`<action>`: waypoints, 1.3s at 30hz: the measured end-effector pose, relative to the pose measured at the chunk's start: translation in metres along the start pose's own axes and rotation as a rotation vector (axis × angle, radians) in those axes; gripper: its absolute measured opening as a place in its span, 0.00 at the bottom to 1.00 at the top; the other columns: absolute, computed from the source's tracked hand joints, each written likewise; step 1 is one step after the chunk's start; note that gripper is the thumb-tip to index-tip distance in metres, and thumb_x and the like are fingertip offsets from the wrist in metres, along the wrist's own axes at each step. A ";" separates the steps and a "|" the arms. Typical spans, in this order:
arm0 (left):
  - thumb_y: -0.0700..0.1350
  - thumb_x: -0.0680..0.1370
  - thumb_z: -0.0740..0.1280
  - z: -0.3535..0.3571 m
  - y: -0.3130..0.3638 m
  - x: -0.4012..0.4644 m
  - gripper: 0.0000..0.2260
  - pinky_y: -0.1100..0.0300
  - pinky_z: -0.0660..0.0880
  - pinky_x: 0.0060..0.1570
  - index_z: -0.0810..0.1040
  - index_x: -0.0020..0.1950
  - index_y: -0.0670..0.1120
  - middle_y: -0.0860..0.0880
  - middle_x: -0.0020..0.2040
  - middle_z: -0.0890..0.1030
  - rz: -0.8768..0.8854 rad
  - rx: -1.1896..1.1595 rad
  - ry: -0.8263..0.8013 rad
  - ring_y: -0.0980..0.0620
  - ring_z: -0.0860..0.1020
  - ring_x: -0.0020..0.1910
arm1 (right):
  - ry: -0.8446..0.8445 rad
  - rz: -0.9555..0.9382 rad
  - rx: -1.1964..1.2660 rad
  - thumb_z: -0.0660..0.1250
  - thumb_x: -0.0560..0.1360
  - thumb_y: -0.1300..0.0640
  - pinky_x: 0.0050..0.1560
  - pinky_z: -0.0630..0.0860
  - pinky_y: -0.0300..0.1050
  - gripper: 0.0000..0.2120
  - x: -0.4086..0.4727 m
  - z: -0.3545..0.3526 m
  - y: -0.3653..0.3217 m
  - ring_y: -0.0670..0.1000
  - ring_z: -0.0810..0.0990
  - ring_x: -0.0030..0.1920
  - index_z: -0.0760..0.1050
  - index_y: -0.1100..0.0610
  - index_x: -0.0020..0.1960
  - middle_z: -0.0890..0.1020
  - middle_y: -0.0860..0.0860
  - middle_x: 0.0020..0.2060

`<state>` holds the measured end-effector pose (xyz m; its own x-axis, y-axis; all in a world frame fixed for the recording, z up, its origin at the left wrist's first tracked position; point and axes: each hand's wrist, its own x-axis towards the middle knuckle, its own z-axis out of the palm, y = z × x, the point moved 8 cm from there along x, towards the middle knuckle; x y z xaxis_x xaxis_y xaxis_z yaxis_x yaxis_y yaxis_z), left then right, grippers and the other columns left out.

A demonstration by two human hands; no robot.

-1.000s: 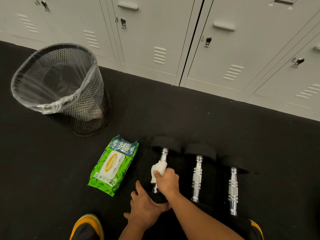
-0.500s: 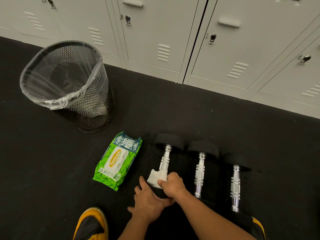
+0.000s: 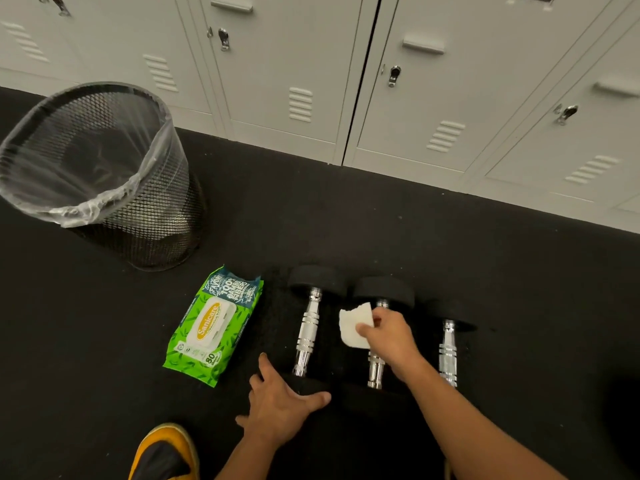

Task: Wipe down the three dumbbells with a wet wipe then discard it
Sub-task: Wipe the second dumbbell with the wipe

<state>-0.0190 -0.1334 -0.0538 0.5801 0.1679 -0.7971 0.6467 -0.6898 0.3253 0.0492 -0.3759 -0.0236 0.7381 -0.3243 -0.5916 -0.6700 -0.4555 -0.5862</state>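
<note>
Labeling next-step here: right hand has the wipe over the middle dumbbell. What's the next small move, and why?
Probably lower the wipe onto the middle dumbbell's handle and stroke along it. The right hand pinches the wipe just above that handle's top, apparently not yet wrapped around it. The left hand rests on the left dumbbell's near end. The right dumbbell lies untouched, and the bin waits.

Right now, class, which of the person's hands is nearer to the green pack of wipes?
Left. The left hand rests on the near end of the leftmost dumbbell, just right of the pack of wipes. The right hand holds a wipe over the middle dumbbell, farther right.
</note>
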 end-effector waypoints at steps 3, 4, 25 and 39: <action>0.70 0.53 0.77 -0.002 0.002 -0.003 0.69 0.29 0.56 0.67 0.36 0.78 0.51 0.43 0.77 0.54 0.006 0.009 0.016 0.40 0.59 0.75 | -0.034 0.106 0.265 0.71 0.75 0.63 0.51 0.82 0.54 0.08 0.001 -0.021 0.016 0.54 0.82 0.51 0.77 0.55 0.52 0.83 0.54 0.51; 0.70 0.53 0.77 -0.003 0.003 -0.005 0.69 0.29 0.56 0.67 0.35 0.78 0.50 0.42 0.77 0.54 0.001 0.025 0.017 0.40 0.59 0.75 | -0.057 0.119 0.318 0.70 0.75 0.64 0.49 0.82 0.53 0.08 0.000 -0.025 0.015 0.55 0.82 0.51 0.76 0.56 0.52 0.82 0.55 0.52; 0.61 0.75 0.67 0.043 0.088 -0.103 0.38 0.39 0.52 0.72 0.53 0.78 0.52 0.48 0.75 0.57 0.552 0.593 0.131 0.45 0.53 0.76 | -0.047 0.053 0.324 0.70 0.75 0.64 0.34 0.77 0.42 0.12 -0.049 -0.075 0.002 0.52 0.81 0.49 0.71 0.54 0.54 0.80 0.54 0.53; 0.53 0.80 0.64 0.078 0.100 -0.086 0.24 0.56 0.67 0.63 0.61 0.75 0.55 0.51 0.69 0.64 0.871 0.616 0.053 0.51 0.64 0.65 | 0.016 0.112 0.415 0.69 0.75 0.63 0.36 0.79 0.45 0.13 0.001 -0.023 0.029 0.56 0.82 0.49 0.71 0.57 0.57 0.79 0.56 0.54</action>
<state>-0.0424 -0.2722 0.0072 0.7520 -0.5344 -0.3859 -0.3543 -0.8214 0.4470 0.0328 -0.4088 -0.0284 0.6582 -0.3673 -0.6571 -0.7184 -0.0456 -0.6942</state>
